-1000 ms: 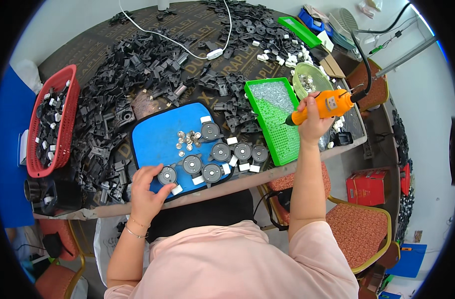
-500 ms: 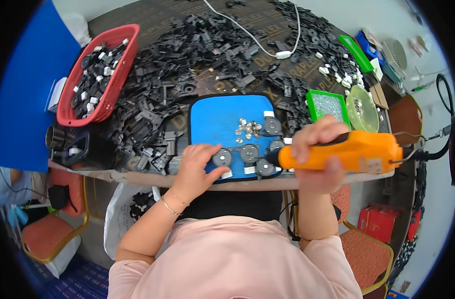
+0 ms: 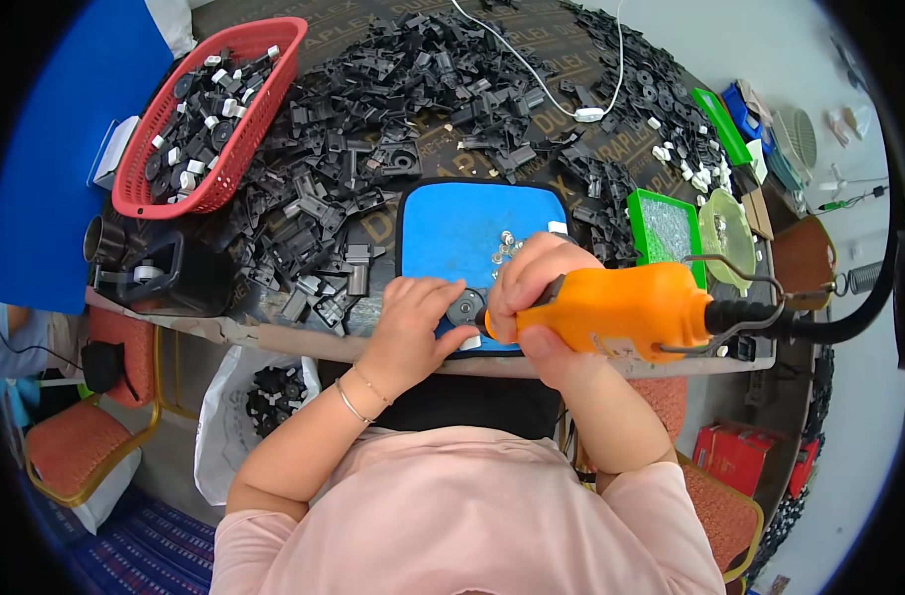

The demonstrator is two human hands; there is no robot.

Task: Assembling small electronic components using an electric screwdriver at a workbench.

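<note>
My right hand is wrapped around an orange electric screwdriver, which lies nearly level with its dark nose pointing left. A cable runs from the tool's back end. My left hand pinches a round black plastic part with a white tab between thumb and forefinger, on a blue mat. The screwdriver's nose is close beside that part; my right fingers hide the tip. Small shiny metal pieces lie on the mat, partly covered by my right hand, along with other round parts behind it.
A heap of black plastic parts covers much of the table. A red basket of parts stands at left, near a black tape dispenser. At right are a green tray and a pale green bowl. A white cord crosses behind.
The screwdriver has moved left, from the parts on the mat's right side to the part in my left hand. My left hand keeps its hold; the view has shifted slightly.
</note>
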